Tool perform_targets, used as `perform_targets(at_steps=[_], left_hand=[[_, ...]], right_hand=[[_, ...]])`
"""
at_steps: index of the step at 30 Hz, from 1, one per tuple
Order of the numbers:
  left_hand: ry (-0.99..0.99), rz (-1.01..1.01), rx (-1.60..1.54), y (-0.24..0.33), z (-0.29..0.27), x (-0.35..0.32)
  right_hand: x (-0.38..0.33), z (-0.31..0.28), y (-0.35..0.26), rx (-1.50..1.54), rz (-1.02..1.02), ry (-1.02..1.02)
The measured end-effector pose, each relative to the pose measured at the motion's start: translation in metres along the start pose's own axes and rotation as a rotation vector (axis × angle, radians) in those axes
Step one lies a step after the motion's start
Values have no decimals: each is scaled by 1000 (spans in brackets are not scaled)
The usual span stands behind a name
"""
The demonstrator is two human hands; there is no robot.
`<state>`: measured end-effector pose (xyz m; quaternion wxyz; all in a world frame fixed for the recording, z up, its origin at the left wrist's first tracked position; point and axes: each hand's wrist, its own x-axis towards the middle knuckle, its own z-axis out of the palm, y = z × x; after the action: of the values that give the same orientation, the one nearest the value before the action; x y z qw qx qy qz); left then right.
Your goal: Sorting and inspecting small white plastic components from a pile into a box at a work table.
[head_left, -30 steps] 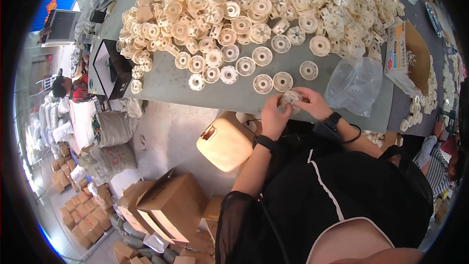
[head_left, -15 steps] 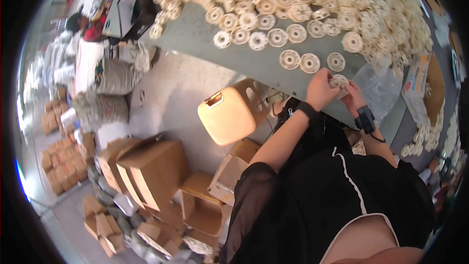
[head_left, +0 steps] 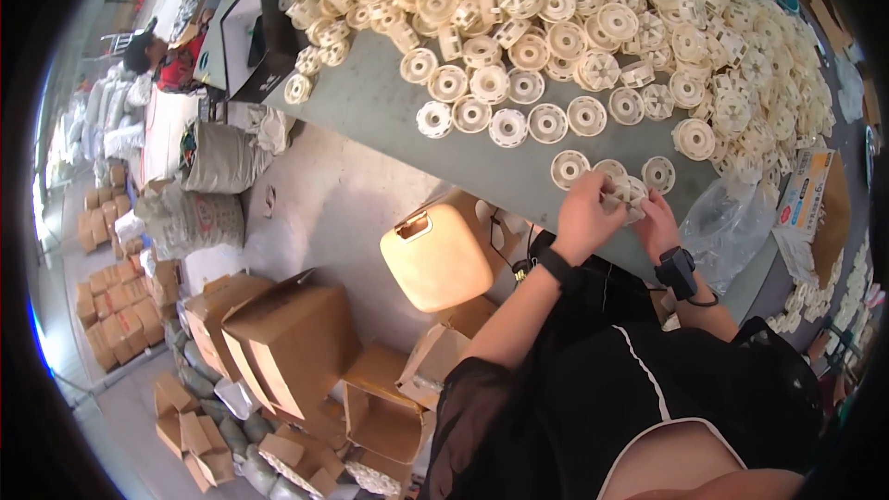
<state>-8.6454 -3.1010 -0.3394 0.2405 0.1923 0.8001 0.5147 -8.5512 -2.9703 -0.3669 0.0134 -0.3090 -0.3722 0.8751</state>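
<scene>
Between both hands is a cream plastic wheel (head_left: 630,191), its spoked face turned up, just over the table's near edge. My left hand (head_left: 589,216) pinches it from the left with thumb and fingers. The fingertips of my right hand (head_left: 657,227) grip its right side. Right behind it, a loose wheel (head_left: 569,168) and another wheel (head_left: 658,174) lie flat on the grey-green table (head_left: 370,120). A third wheel there is partly covered by the held one. Farther back, several like wheels lie in rough rows before a large heap of wheels (head_left: 565,37).
A clear plastic bag (head_left: 727,231) and an opened carton (head_left: 807,208) are to my right. An orange-tan stool (head_left: 439,259) stands left of my legs. Cardboard boxes (head_left: 292,338) crowd the floor at lower left. A dark open box (head_left: 250,42) and a person (head_left: 176,60) are at far left.
The held wheel has turned so its spoked face shows. The view has shifted, so the table and heap appear lower. Both hands remain on the wheel.
</scene>
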Motion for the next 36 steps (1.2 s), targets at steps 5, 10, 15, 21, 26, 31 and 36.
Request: perform_targets(at_steps=[5,10,15,21,26,31,36], left_hand=[[47,112,17,31,-60,14],[-468,-634,508,-117,-113,-30],[-801,-1120,431,-251,-90,-116],[-324,-1576,-450,-285,-9,-133],[-260,-1554,-453,-313,32,-130],[-241,-1588,-205,-348,61,-149],[-161,-1295,-456,-319,35,-147]], right_hand=[[9,17,-34,134,-97,5],[12,-3,-55,193,-201,-1],[12,-3,-49,129,-163,104],[3,-15,-37,44,-79,155],[-3,-18,-34,-45,-48,158],[-13,-11,-27,-141,-14,155],[-13,-15,-18,-181,-13,128]])
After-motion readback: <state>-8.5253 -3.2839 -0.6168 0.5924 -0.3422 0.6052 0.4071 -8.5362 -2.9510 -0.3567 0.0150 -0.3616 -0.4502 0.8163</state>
